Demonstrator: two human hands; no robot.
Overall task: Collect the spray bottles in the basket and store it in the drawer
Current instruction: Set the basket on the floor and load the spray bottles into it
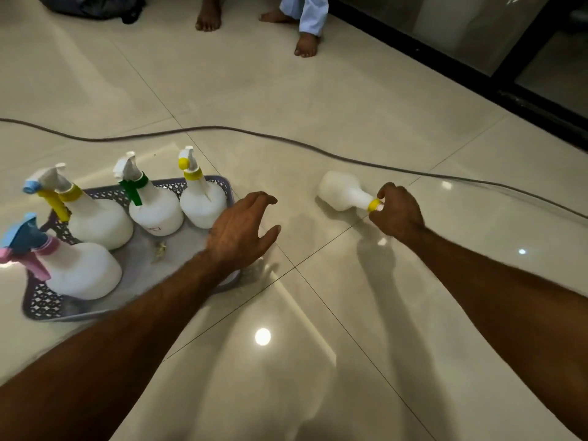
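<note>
Our right hand (396, 211) pinches the yellow neck of a white spray bottle (342, 190) lying on the tile floor (318, 90), at 3 o'clock from the grey basket (41, 300). Our left hand (241, 230) hovers with fingers spread over the basket's right edge. Four spray bottles (156, 211) stand inside.

We see a glossy tiled floor (350, 90) mirroring lights. The bottles (342, 190) look like smooth white plastic; the basket (41, 302) is perforated plastic.

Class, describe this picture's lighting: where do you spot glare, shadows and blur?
Head view: dim room; lamp glare spots on the glossy floor; the right hand casts a soft shadow towards the camera; the basket near edge looks blurred.
</note>
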